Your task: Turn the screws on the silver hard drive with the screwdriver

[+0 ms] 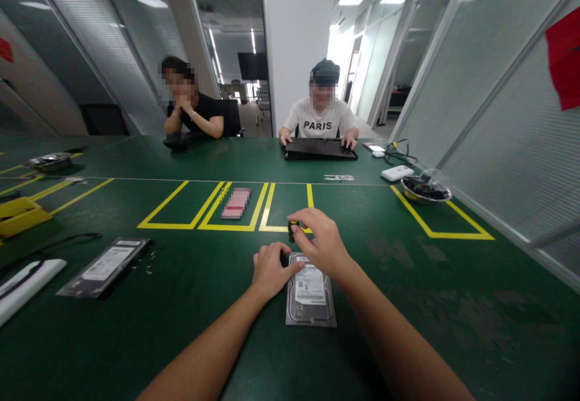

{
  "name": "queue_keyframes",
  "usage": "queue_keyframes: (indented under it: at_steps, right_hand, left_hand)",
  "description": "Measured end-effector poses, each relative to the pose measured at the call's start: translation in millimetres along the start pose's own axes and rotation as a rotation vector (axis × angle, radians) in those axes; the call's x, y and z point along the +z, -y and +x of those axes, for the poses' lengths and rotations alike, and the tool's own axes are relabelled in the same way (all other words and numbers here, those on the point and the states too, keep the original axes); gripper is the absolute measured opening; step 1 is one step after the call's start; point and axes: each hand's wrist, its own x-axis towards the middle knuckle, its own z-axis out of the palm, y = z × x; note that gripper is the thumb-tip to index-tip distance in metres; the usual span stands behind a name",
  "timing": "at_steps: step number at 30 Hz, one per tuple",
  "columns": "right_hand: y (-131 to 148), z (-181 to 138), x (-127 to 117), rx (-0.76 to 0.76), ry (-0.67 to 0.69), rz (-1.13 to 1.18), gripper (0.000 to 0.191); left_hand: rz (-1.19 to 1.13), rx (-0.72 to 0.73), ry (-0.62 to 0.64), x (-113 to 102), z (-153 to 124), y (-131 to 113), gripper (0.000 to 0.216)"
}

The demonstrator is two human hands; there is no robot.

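A silver hard drive (311, 295) with a white label lies flat on the green table in front of me. My left hand (270, 270) rests at the drive's far left corner, fingers curled against its edge. My right hand (319, 241) hovers over the drive's far end, thumb and fingers pinched on a small dark object (292, 228) that I cannot make out.
A second drive in a clear bag (106, 266) lies to the left, with tiny loose bits beside it. A pink card (236, 202) sits in yellow floor-tape boxes. A metal bowl (426, 190) stands at right. Two people sit across the table, one at a black laptop (319, 148).
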Motion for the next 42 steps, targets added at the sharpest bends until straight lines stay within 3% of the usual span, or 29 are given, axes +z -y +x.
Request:
queue_keyframes:
  at_steps: [7, 15, 21, 29, 35, 42]
  right_hand:
    - [-0.2, 0.1, 2.4, 0.034, -0.036, -0.025, 0.010]
    - [-2.2, -0.7, 3.2, -0.015, -0.038, -0.022, 0.017]
    - [-3.2, 0.0, 4.1, 0.034, -0.050, -0.029, 0.013]
    - [-3.5, -0.4, 4.3, -0.056, -0.049, -0.018, 0.019]
    - [-4.2, -0.4, 3.9, 0.010, -0.051, -0.023, 0.013]
    - [-3.3, -0.2, 3.3, -0.015, -0.035, -0.022, 0.013]
  left_hand:
    - [-0.017, 0.014, -0.008, -0.2, 0.4, 1.7, 0.037]
    - [-0.019, 0.006, -0.005, -1.4, 0.2, 1.0, 0.037]
    - [-0.032, 0.027, -0.015, 1.2, 0.6, 2.9, 0.037]
    - [-0.029, 0.007, -0.004, 0.8, 0.9, 1.6, 0.035]
    - [-0.024, 0.013, -0.003, 0.4, 0.4, 2.4, 0.036]
    - [-0.027, 0.016, -0.006, 1.0, 0.6, 2.6, 0.036]
